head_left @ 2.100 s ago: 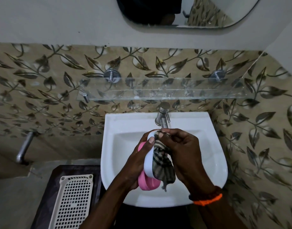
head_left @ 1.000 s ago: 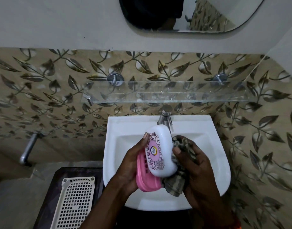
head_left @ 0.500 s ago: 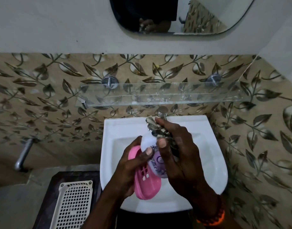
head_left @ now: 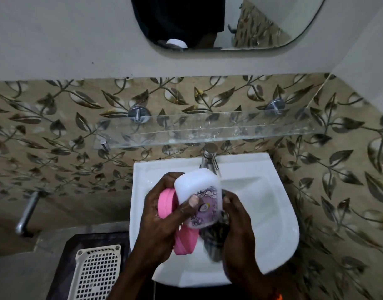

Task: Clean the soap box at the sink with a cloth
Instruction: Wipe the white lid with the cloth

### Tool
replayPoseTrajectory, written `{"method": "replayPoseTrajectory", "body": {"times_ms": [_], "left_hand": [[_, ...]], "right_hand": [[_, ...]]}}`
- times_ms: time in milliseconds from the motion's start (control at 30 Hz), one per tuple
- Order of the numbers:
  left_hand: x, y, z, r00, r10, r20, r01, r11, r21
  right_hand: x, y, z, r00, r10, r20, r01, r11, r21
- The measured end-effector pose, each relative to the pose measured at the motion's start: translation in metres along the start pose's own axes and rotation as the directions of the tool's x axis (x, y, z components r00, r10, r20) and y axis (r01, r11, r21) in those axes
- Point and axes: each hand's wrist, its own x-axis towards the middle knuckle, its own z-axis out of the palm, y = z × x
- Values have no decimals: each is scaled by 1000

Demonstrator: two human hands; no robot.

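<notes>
Over the white sink (head_left: 273, 213) my left hand (head_left: 162, 217) grips the soap box: its pink base (head_left: 184, 241) lies against my palm and my thumb presses on the white lid (head_left: 197, 187) with its purple label. My right hand (head_left: 236, 215) is on the right side of the lid and holds the dark checked cloth (head_left: 214, 237), which is bunched under the box and blurred. The lid hides part of the cloth and my right fingers.
The chrome tap (head_left: 209, 159) stands at the sink's back rim, just behind the box. Above the tap a glass shelf (head_left: 208, 131) is fixed to the leaf-patterned tiles. A cream perforated basket (head_left: 97, 276) lies on a dark surface at the lower left. A mirror (head_left: 229, 22) hangs above.
My right hand with the cloth has come down from above the lid to the lid's right side and underside. The lid now shows whole, label up.
</notes>
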Motion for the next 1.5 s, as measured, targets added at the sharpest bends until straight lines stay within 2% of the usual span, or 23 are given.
{"method": "replayPoseTrajectory", "body": {"times_ms": [67, 133, 200, 267, 333, 367, 533, 600, 667, 700, 800, 867, 900, 967, 1033, 1100, 1167, 1200, 1267, 1333, 1400, 1433, 1500], "left_hand": [[-1, -4, 0, 998, -40, 43, 39, 999, 27], [-4, -6, -1, 994, -88, 69, 76, 985, 153], [-6, -5, -7, 978, -156, 138, 97, 928, 358], [-8, 0, -11, 913, -305, 272, 130, 849, 512], [-7, 6, -10, 844, -428, 322, 154, 770, 619], [-5, 9, -9, 835, -446, 323, 141, 740, 658], [-5, 9, 10, 825, -487, 287, 105, 632, 768], [-9, 8, 17, 867, -428, 254, 121, 676, 727], [-9, 6, 18, 899, -359, 252, 112, 743, 660], [-9, 6, 18, 915, -317, 249, 99, 776, 622], [-9, 5, 16, 963, -194, 186, 64, 839, 541], [-9, 4, 14, 980, -144, 138, 55, 859, 509], [-8, 4, 13, 984, -128, 121, 51, 867, 495], [-5, 4, 12, 986, -113, 122, 40, 873, 486], [-3, 4, 14, 979, -147, 141, 61, 872, 486], [-4, 3, 14, 966, -215, 145, 118, 861, 495], [-5, 2, 10, 944, -287, 162, 156, 823, 546], [-5, 3, 7, 929, -323, 180, 171, 807, 565], [-3, 5, 3, 910, -360, 205, 171, 777, 606], [2, 7, 2, 906, -379, 188, 174, 739, 650], [4, 9, 7, 888, -409, 209, 163, 706, 689], [3, 9, 10, 880, -420, 222, 145, 682, 717], [-1, 7, 16, 882, -417, 219, 135, 669, 731]], "right_hand": [[6, 0, -1, 993, 88, -76, -80, 991, 110], [21, -15, -7, 987, -43, -156, 51, 998, 44], [38, -43, -18, 950, -271, -154, 238, 950, -202], [47, -70, -32, 886, -425, 183, 462, 786, -410], [51, -91, -38, 790, -308, 530, 593, 604, -532], [52, -97, -40, 752, -220, 622, 639, 478, -603], [35, -99, -20, 630, -68, 774, 767, -100, -634], [31, -90, -12, 600, -110, 792, 770, -187, -610], [31, -82, -12, 595, -237, 768, 772, -96, -628], [30, -77, -13, 618, -302, 726, 763, 8, -646], [31, -57, -13, 806, -440, 397, 591, 554, -586], [27, -44, -4, 932, -356, 69, 351, 836, -421], [24, -36, 0, 973, -226, -52, 199, 930, -308], [13, -17, 3, 983, 118, -138, -131, 988, -87], [8, -6, 0, 942, 296, -158, -294, 955, 36], [13, -10, -6, 927, 301, -221, -289, 953, 88], [25, -20, -16, 973, 66, -220, -91, 990, -104], [29, -28, -22, 985, -107, -133, 67, 959, -274], [37, -45, -34, 912, -351, 214, 410, 737, -537], [42, -60, -43, 770, -328, 547, 637, 400, -659], [43, -69, -42, 658, -215, 722, 744, 36, -667], [41, -71, -37, 621, -179, 763, 765, -74, -640], [37, -72, -28, 598, -181, 781, 768, -149, -622]]}}
